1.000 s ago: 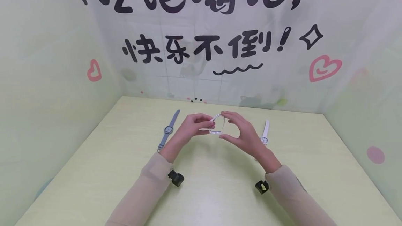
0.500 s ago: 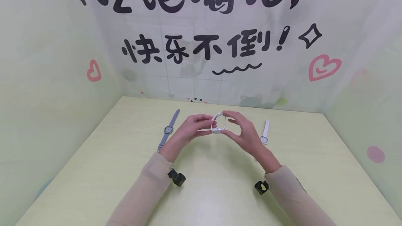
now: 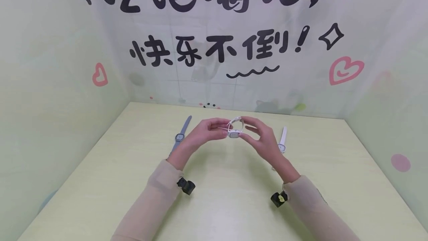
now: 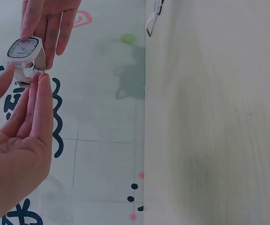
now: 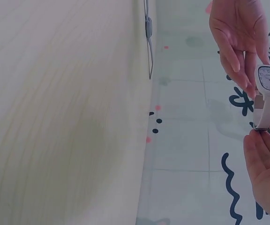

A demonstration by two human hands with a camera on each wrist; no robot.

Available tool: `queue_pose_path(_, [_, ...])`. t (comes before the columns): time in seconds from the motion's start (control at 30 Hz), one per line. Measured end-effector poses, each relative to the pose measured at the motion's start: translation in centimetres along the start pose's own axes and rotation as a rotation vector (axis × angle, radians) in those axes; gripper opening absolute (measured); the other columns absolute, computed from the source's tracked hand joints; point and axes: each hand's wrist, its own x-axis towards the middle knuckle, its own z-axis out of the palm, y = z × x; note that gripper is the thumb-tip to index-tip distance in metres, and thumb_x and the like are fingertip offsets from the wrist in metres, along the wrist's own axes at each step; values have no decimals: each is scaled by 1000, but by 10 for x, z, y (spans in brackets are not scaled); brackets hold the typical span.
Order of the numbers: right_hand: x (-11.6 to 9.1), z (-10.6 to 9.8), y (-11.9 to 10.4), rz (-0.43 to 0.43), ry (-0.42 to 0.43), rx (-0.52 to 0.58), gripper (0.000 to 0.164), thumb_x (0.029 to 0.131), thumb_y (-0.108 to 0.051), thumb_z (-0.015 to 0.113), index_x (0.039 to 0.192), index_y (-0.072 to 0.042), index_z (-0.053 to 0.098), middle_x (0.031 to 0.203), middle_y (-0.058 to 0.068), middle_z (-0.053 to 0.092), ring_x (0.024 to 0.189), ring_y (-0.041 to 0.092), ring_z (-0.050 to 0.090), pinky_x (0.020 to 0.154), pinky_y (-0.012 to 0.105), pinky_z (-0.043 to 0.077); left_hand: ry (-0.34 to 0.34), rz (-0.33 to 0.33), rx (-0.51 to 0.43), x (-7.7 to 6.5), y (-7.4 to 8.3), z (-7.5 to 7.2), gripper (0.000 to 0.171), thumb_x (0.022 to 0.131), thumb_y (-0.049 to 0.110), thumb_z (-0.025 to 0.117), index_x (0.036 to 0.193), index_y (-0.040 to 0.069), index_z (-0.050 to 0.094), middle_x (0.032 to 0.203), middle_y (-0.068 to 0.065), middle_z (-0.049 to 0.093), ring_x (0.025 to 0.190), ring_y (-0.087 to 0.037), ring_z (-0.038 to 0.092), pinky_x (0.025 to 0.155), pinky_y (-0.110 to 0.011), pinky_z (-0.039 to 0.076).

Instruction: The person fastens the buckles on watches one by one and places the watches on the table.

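We're tilting the white watch [image 3: 234,134] toward one o'clock, left hand [image 3: 204,133] and right hand [image 3: 263,140] pinching it, stiff-looking case [image 4: 22,48] probably gripping best.

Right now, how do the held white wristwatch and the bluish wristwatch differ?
The held white wristwatch is up between the left hand and right hand; the bluish wristwatch lies on the table. The white one's strap curves into a loop, while the bluish one's visible strap runs straight. Both look squarish.
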Motion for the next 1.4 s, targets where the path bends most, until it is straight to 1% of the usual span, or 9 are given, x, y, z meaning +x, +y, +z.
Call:
queue_pose_path(0.1, [1, 0, 0, 25, -14, 1, 52, 84, -3, 77, 133, 1, 58, 134, 19, 63, 125, 34, 60, 101, 38, 53, 18, 11, 31, 2, -1, -1, 44, 95, 14, 67, 138, 9, 56, 136, -13, 63, 124, -25, 63, 102, -36, 53])
queue_pose_path(0.33, [5, -1, 1, 69, -29, -39, 50, 84, -6, 78, 130, 0, 61, 131, 18, 65, 123, 33, 62, 101, 40, 53, 46, 49, 96, 10, -1, -1, 46, 94, 10, 67, 138, 6, 56, 143, -14, 56, 124, -31, 63, 101, -38, 54])
queue_pose_path(0.5, [10, -3, 1, 114, -42, -80, 48, 85, -8, 78, 129, -1, 61, 130, 17, 66, 121, 32, 64, 101, 38, 53, 69, 52, 147, 16, 1, -1, 45, 94, 11, 68, 138, 7, 57, 141, -13, 58, 125, -30, 62, 101, -38, 54])
queue_pose_path(0.63, [15, -3, 4, 163, -65, -92, 47, 86, -9, 77, 130, -1, 62, 130, 18, 66, 121, 34, 64, 101, 40, 53, 86, 47, 198, 23, 0, -3, 44, 93, 13, 70, 136, 8, 59, 139, -12, 60, 124, -29, 63, 102, -39, 53])
queue_pose_path(0.87, [19, -3, 11, 200, -124, -64, 45, 88, -8, 74, 130, 2, 61, 131, 22, 64, 122, 42, 62, 101, 47, 52, 124, 28, 277, 32, -6, -2, 41, 92, 15, 72, 132, 9, 63, 133, -10, 66, 117, -25, 67, 102, -40, 53])
queue_pose_path(1.0, [20, -1, 15, 229, -158, -69, 44, 89, -9, 73, 130, 3, 60, 133, 23, 63, 124, 40, 60, 103, 47, 51, 149, 12, 321, 34, -11, 0, 40, 90, 15, 74, 129, 10, 65, 128, -9, 68, 114, -23, 68, 101, -40, 54])
queue_pose_path(1.07, [20, 0, 16, 251, -174, -72, 42, 89, -9, 73, 128, 2, 62, 134, 21, 63, 126, 38, 60, 104, 46, 50, 157, 4, 342, 35, -13, 0, 39, 90, 15, 74, 127, 10, 66, 126, -9, 69, 113, -23, 68, 100, -40, 54])
queue_pose_path(1.2, [19, 3, 21, 299, -217, -84, 35, 90, -9, 72, 124, 1, 65, 138, 19, 61, 131, 36, 57, 106, 46, 48, 154, -13, 388, 38, -19, 1, 38, 89, 15, 75, 126, 9, 66, 123, -8, 71, 110, -22, 69, 98, -38, 55])
queue_pose_path(1.4, [19, 8, 26, 354, -277, -131, 33, 92, -7, 69, 124, 1, 64, 135, 20, 62, 129, 37, 57, 107, 47, 47, 107, -33, 455, 40, -21, 5, 37, 89, 9, 73, 125, 4, 66, 120, -12, 71, 109, -23, 69, 96, -35, 56])
